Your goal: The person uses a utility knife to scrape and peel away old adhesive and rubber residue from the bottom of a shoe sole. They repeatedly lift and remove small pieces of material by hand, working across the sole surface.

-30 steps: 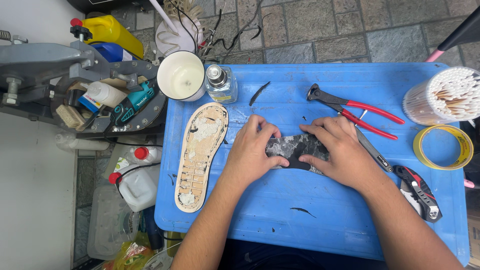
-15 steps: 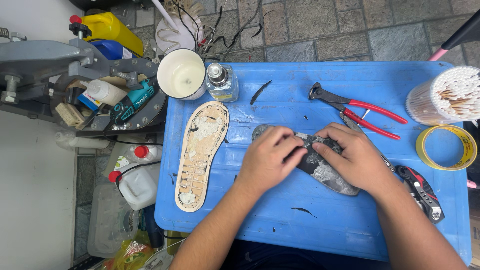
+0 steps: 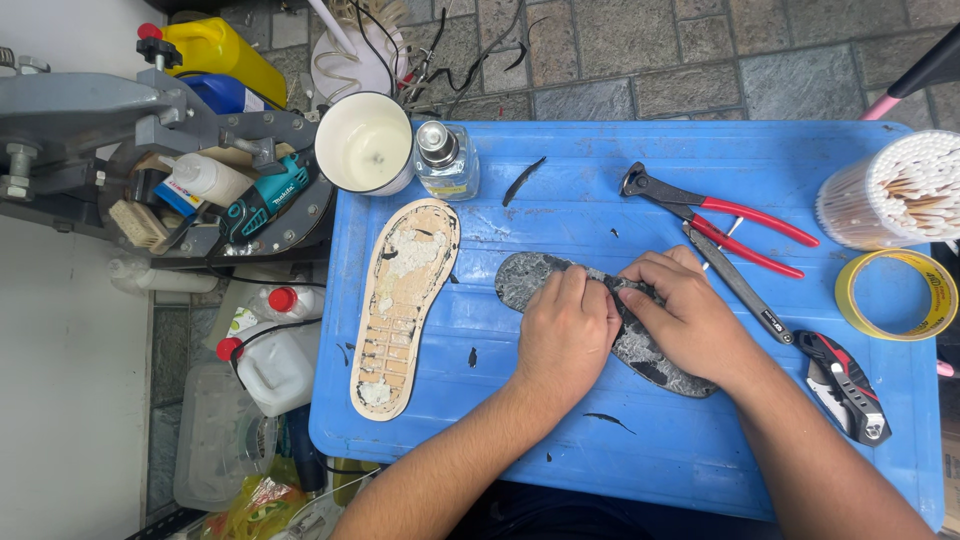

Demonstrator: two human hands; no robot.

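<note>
Both hands work a dark, grey-mottled insole (image 3: pixel 650 350) lying flat mid-table, at about 3 o'clock from the tan sole (image 3: pixel 402 300). The left hand (image 3: pixel 565 335) presses on the insole with fingers together near its middle; the right hand (image 3: pixel 685 320) pinches a thin black layer (image 3: pixel 628 285) at the insole's upper edge, thumb and fingers closed on it.

Risks, as I judge them: the black layer looks thin, so a sharp tug could tear it short and leave patches stuck. If the left hand eases, the insole could slide on the smooth blue table (image 3: pixel 560 440) toward the red pliers (image 3: pixel 730 220) at 1 o'clock.

Containers: a white cup (image 3: pixel 365 145) at 11 o'clock holds what looks like pale glue, though I cannot be sure. Beside it, a small clear bottle (image 3: pixel 445 160), contents unclear. At 2 o'clock, a tub (image 3: pixel 895 190) packed with cotton swabs. A white jug (image 3: pixel 275 365) stands off the table at 9 o'clock, red cap on.
</note>
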